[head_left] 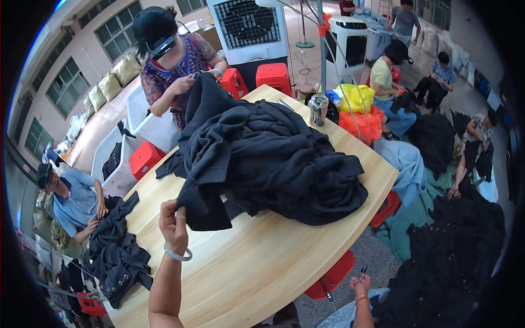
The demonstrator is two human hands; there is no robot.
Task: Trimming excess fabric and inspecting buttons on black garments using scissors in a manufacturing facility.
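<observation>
A heap of black knit garments [273, 158] lies on the light wood table [229, 279] in front of me. My left hand [174, 225], a pale bangle on its wrist, pinches the ribbed edge of a black knit garment [205, 199] at the heap's near left side. Off the table's right edge, low in view, my right hand [360, 286] is closed around small thread snips [363, 271], points upward. Their handle is mostly hidden by my fingers.
Across the table a person [178, 71] lifts part of the black cloth. At left, a seated person [79, 199] handles another black garment [117, 251]. A glass jar [318, 109] stands near a pole. Red stools [331, 276] and a dark garment pile [437, 262] are at right.
</observation>
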